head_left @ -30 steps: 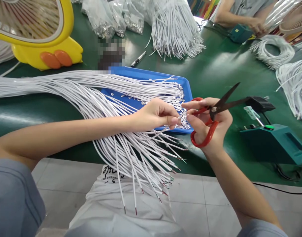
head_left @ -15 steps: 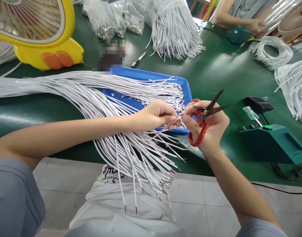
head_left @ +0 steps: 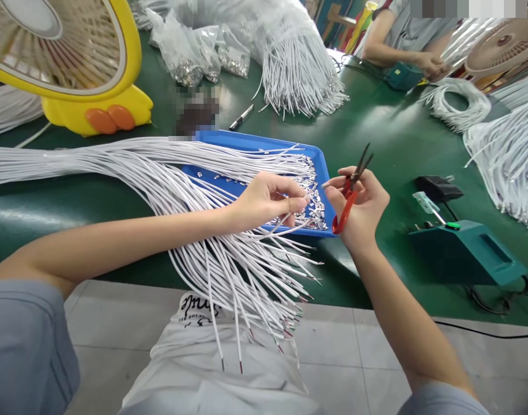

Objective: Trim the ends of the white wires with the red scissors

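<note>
My left hand (head_left: 266, 199) is closed in a pinch on a thin white wire, just above the near edge of a blue tray (head_left: 246, 141). My right hand (head_left: 362, 203) grips red-handled scissors (head_left: 349, 193), blades pointing up and nearly closed, at the tray's right corner. A big bundle of white wires (head_left: 129, 164) lies across the green table (head_left: 385, 132) and tray; its loose ends (head_left: 255, 288) fan out over the table's edge towards my lap. Small metal terminals (head_left: 312, 190) lie heaped in the tray.
A teal machine (head_left: 467, 251) stands to the right of my right hand. A yellow duck-shaped fan (head_left: 80, 63) sits at the back left. Bags of terminals (head_left: 190, 52), more wire bundles (head_left: 298, 69) and a pen (head_left: 241, 117) lie behind. Another person (head_left: 415, 43) works at the far right.
The scissors swung from pointing right to pointing up and their blades closed. My right hand drew slightly away from my left, which still pinches a wire. The view tilted up a little.
</note>
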Demonstrator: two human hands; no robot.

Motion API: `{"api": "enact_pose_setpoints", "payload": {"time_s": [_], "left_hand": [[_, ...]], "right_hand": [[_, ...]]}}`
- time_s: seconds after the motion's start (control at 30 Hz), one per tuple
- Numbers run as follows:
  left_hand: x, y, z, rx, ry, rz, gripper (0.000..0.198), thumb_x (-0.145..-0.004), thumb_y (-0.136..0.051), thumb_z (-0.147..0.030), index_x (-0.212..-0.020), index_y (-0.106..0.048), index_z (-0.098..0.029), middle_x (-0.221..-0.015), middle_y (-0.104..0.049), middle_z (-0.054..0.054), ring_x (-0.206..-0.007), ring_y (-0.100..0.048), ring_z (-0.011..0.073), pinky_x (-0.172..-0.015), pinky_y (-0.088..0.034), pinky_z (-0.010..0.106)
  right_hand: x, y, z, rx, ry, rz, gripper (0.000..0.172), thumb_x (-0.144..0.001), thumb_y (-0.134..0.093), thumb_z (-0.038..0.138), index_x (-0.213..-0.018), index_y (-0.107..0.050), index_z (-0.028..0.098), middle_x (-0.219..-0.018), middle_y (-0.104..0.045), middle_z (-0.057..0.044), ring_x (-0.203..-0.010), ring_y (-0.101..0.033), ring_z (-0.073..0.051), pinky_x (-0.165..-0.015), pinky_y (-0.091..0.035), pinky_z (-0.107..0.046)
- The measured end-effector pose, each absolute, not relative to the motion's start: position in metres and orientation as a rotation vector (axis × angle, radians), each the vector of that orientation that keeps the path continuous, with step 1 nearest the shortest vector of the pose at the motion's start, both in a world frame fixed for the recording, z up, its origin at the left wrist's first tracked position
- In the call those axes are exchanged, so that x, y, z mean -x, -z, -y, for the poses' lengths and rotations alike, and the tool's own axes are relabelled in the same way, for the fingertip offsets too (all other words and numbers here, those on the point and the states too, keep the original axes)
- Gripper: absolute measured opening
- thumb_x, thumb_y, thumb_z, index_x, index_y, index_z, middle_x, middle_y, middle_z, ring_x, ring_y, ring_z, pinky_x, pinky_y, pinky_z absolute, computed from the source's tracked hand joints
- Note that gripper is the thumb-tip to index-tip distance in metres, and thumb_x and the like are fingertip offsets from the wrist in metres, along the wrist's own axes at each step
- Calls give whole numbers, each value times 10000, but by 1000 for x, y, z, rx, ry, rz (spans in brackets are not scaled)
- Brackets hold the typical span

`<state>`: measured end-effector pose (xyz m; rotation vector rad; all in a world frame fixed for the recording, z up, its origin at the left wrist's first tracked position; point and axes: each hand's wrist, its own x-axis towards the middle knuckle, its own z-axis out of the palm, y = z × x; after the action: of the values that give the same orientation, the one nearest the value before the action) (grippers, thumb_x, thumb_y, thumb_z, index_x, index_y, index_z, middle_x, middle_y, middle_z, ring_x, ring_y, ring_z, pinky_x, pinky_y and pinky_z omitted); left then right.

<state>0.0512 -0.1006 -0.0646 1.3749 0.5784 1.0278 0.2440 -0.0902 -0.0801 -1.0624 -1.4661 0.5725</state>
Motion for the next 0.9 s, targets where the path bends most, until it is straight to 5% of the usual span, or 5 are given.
{"api": "enact_pose_setpoints", "payload": {"time_s": [0.33,0.6,0.7,0.8,0.9], "left_hand": [[-50,33,162,-1742,-764,-286,158,-867,-584,-204,-780,-688,-123,-644,-646,51,-588,-563,94,-556,-492,207],[-55,48,184,-1918,-718,-47,147,-723,-606,-102,-598,-555,-159,-598,-555,-4,-533,-472,79,-499,-434,210],[-55,47,172,-2099,-594,-44,120,-790,-581,-148,-673,-604,-159,-691,-617,22,-628,-556,97,-574,-475,199],[-45,39,134,-2440,-472,-241,227,-864,-452,-76,-902,-664,-151,-1016,-677,88,-860,-640,122,-737,-496,205],[-24,37,87,-2815,-278,-985,257,-834,-428,-45,-834,-677,-104,-927,-688,132,-808,-654,194,-668,-468,273]], "right_hand": [[-263,95,59,1387,-495,1275,256,-624,-662,195,-877,-627,188,-680,-646,20,-628,-621,-145,-593,-496,-288],[-270,103,51,1340,-571,1173,264,-620,-731,211,-873,-656,207,-658,-657,14,-526,-576,-131,-489,-439,-274],[-272,105,48,1308,-592,1169,246,-619,-752,197,-847,-661,213,-635,-656,13,-511,-565,-130,-475,-426,-278],[-274,107,47,1269,-576,1172,254,-628,-763,206,-860,-663,226,-632,-651,31,-497,-555,-127,-462,-417,-279],[-275,109,45,1241,-588,1148,215,-642,-757,194,-833,-668,238,-605,-650,30,-451,-509,-104,-431,-391,-272]]}}
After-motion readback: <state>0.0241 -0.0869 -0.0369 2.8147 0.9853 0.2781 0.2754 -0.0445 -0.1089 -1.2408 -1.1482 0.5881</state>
